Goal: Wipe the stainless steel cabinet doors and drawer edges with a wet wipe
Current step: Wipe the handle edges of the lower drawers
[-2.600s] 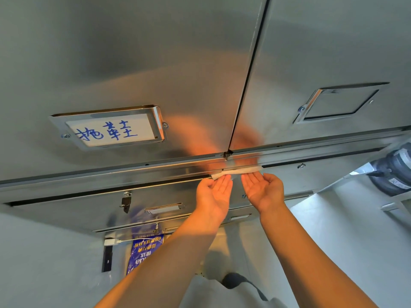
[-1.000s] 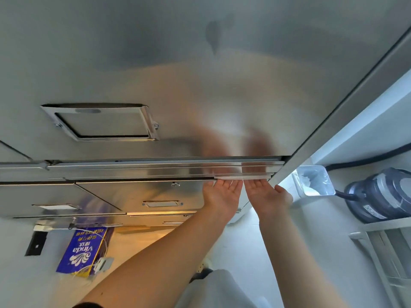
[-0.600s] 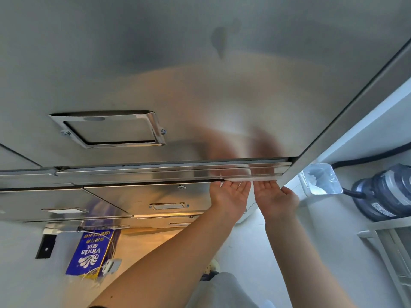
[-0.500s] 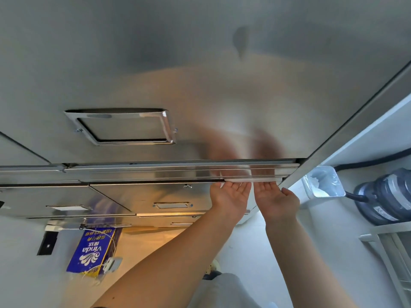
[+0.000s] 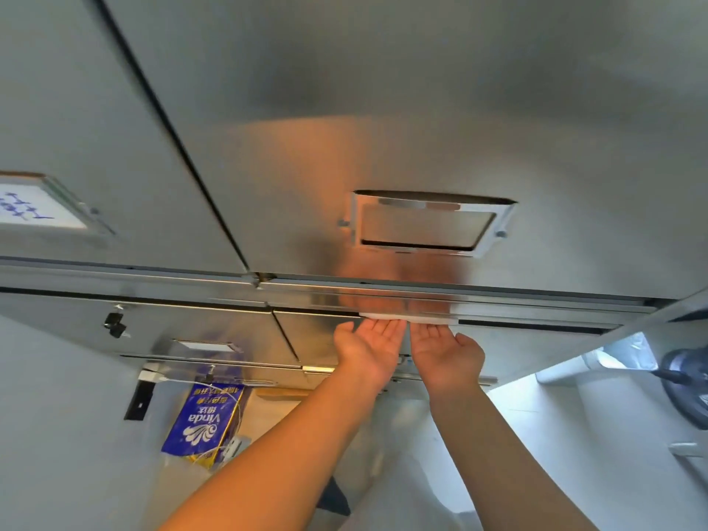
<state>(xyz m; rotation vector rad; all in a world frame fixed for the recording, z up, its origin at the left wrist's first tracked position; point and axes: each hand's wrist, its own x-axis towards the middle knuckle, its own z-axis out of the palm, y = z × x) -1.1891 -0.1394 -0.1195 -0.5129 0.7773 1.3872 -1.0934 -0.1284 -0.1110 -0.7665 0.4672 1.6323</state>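
1. Head view: the white wet wipe (image 5: pixel 408 319) is being pressed against the lower edge (image 5: pixel 517 306) of the steel cabinet door (image 5: pixel 383 109) by the left hand (image 5: pixel 369 348) and the right hand (image 5: pixel 446 352), side by side.
2. The fingers (image 5: pixel 387 328) of both are being held straight and close together.

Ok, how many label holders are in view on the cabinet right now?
3. A carded holder on the left door, an empty holder on the right door, and a drawer holder lower left. The left hand and right hand may hide more.
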